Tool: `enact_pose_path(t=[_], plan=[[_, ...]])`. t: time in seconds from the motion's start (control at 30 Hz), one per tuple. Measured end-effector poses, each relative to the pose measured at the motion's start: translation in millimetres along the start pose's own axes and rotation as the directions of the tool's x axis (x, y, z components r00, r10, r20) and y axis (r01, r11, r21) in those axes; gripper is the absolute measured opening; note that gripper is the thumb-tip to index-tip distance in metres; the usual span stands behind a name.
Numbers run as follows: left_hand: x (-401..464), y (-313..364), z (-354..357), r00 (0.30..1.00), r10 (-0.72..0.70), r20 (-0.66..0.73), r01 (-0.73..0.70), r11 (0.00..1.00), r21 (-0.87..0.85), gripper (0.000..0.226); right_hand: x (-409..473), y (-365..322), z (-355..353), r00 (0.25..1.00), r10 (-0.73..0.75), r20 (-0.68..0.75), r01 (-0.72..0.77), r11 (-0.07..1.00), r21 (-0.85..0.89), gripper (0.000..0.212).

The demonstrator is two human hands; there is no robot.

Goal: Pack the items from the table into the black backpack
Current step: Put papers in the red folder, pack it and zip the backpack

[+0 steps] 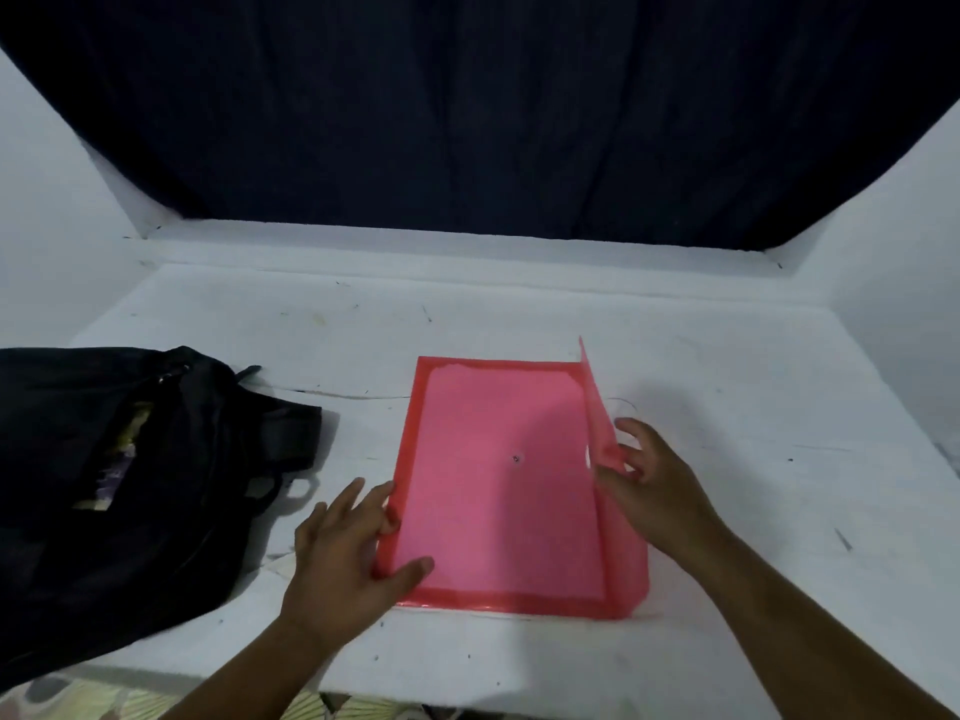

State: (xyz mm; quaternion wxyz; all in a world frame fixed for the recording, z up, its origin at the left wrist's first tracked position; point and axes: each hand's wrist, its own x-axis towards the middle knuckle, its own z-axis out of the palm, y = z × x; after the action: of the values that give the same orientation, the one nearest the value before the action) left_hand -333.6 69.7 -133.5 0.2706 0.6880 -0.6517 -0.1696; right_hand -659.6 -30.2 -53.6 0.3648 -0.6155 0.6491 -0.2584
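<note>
A red translucent plastic folder [498,480] lies flat in the middle of the white table, with its flap [597,407] raised upright along the right edge. My right hand [644,475] pinches that flap near its middle. My left hand [348,553] holds the folder's left edge, thumb on top and fingers at the rim. The black backpack [119,491] lies on the table at the left, its zip open, with some light-coloured items showing inside.
The white table [753,387] is walled in white at left and right, with a dark curtain [478,106] behind it. A patterned fabric [104,698] shows below the table's front edge. A backpack strap [291,433] lies towards the folder.
</note>
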Motion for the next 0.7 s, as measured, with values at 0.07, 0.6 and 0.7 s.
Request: enact_pose_path(t=[0.07, 0.6, 0.7], plan=[[0.1, -3.3, 2.6, 0.999, 0.021, -0.044, -0.023, 0.999, -0.034, 0.057, -6.5, -10.4, 14.1, 0.999, -0.036, 0.038, 0.036, 0.999, -0.021, 0.052], [19.3, 2.5, -0.6, 0.968, 0.252, 0.001, -0.252, 0.967, 0.033, 0.036, -18.9, -5.0, 55.3, 0.958, -0.142, 0.250, 0.267, 0.762, -0.590, 0.073], [36.8, 10.0, -0.9, 0.951, 0.280, 0.128, -0.297, 0.944, 0.145, 0.057, -18.9, -1.6, 43.4, 0.963, -0.163, 0.214, 0.258, 0.785, -0.563, 0.059]])
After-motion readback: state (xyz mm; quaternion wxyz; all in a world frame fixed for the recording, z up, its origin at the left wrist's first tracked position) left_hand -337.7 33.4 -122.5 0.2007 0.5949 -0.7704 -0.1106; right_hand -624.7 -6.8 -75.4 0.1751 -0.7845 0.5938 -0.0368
